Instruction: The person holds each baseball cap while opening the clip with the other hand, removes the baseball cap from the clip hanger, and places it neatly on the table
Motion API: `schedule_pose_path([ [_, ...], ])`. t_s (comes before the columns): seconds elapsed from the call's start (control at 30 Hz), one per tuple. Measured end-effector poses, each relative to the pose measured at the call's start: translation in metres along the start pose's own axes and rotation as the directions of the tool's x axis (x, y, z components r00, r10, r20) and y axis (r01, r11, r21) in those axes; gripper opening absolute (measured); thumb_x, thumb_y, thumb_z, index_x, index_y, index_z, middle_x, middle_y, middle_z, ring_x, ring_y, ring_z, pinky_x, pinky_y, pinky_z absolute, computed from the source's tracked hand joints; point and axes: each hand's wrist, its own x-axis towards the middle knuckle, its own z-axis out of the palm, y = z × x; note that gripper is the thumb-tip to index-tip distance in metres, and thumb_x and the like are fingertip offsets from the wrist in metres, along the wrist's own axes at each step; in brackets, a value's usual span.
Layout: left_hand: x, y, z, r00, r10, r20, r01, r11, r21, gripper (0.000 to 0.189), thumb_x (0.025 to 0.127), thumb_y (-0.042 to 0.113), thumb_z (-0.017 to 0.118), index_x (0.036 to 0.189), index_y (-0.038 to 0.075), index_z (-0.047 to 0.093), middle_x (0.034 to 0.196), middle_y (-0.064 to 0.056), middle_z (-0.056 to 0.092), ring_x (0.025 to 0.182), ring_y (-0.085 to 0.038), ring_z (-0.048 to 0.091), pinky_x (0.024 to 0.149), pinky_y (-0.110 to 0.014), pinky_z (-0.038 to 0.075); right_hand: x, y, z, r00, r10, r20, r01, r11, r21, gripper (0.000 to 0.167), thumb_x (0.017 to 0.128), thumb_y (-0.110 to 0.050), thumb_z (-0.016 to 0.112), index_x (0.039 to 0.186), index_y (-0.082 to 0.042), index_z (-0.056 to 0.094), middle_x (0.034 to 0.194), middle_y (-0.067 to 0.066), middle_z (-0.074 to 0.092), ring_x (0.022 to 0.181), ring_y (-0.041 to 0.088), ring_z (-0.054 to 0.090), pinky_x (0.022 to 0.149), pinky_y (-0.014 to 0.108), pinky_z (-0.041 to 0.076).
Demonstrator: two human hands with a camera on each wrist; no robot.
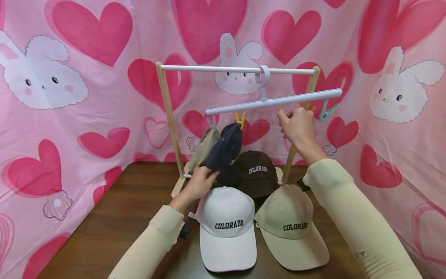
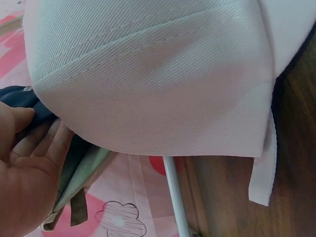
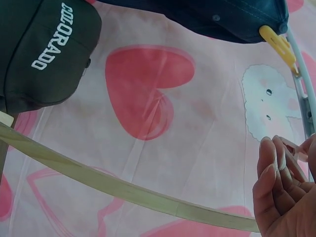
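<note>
Cap (image 1: 224, 153) (the navy one) hangs steeply from a yellow clip (image 3: 279, 45) under the left half of the hanger (image 1: 278, 101), whose long axis tilts, left end low. The left hand (image 1: 198, 183), the nearer, pinches its lower edge; the cap lies up and right of this grip. The right hand (image 1: 299, 126) is well apart, below the hanger's right half; what it holds cannot be told.

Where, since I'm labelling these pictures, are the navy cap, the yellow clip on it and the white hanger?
Navy cap (image 1: 224, 152): head view, on the crown.
Yellow clip (image 3: 276, 44): right wrist view, mid-body.
White hanger (image 1: 273, 102): head view, on the bar.
</note>
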Motion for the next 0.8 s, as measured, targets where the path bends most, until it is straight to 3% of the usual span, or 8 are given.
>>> schedule_pose_path([
  [0.2, -0.0019, 0.0020, 0.0016, 1.000, -0.015, -0.009, 0.015, 1.000, -0.001, 0.027, 0.104, 0.012, 0.059, 0.087, -0.002, 0.073, 0.076, -0.013, 0.071, 0.073, -0.025, 0.070, 0.061, -0.029, 0.051, 0.0013, -0.0003, -0.0025, 1.000, -0.013, -0.014, 0.013, 1.000, -0.007, 0.064, 0.100, -0.056, 0.048, 0.072, -0.004, 0.072, 0.066, 0.011, 0.069, 0.049, 0.020, 0.065, 0.041, 0.032, 0.045],
  [0.43, -0.0030, 0.0025, 0.0023, 1.000, -0.004, -0.016, 0.004, 1.000, 0.007, 0.027, 0.104, 0.013, 0.059, 0.085, -0.001, 0.072, 0.075, -0.014, 0.070, 0.071, -0.024, 0.068, 0.061, -0.030, 0.049, 0.0020, 0.0009, -0.0037, 0.999, -0.011, -0.032, 0.011, 1.000, -0.005, 0.062, 0.099, -0.055, 0.050, 0.071, -0.004, 0.071, 0.066, 0.010, 0.068, 0.049, 0.021, 0.064, 0.042, 0.033, 0.046],
  [0.7, -0.0039, 0.0044, 0.0036, 1.000, 0.005, -0.017, -0.005, 1.000, -0.020, 0.022, 0.104, 0.011, 0.060, 0.096, -0.003, 0.074, 0.087, -0.016, 0.074, 0.080, -0.028, 0.073, 0.067, -0.033, 0.056, 0.0004, 0.0026, -0.0047, 0.997, -0.040, -0.072, 0.038, 0.999, -0.021, 0.055, 0.098, -0.047, 0.054, 0.068, -0.004, 0.070, 0.061, 0.010, 0.067, 0.049, 0.023, 0.062, 0.042, 0.034, 0.043],
  [0.8, -0.0040, 0.0042, 0.0046, 1.000, 0.005, -0.025, -0.006, 1.000, -0.013, 0.022, 0.104, 0.011, 0.060, 0.094, -0.003, 0.075, 0.086, -0.015, 0.074, 0.080, -0.027, 0.073, 0.068, -0.034, 0.057, -0.0017, 0.0025, -0.0047, 0.996, -0.056, -0.071, 0.053, 0.998, -0.043, 0.050, 0.097, -0.044, 0.055, 0.068, -0.007, 0.069, 0.059, 0.008, 0.065, 0.051, 0.024, 0.060, 0.043, 0.036, 0.042],
])
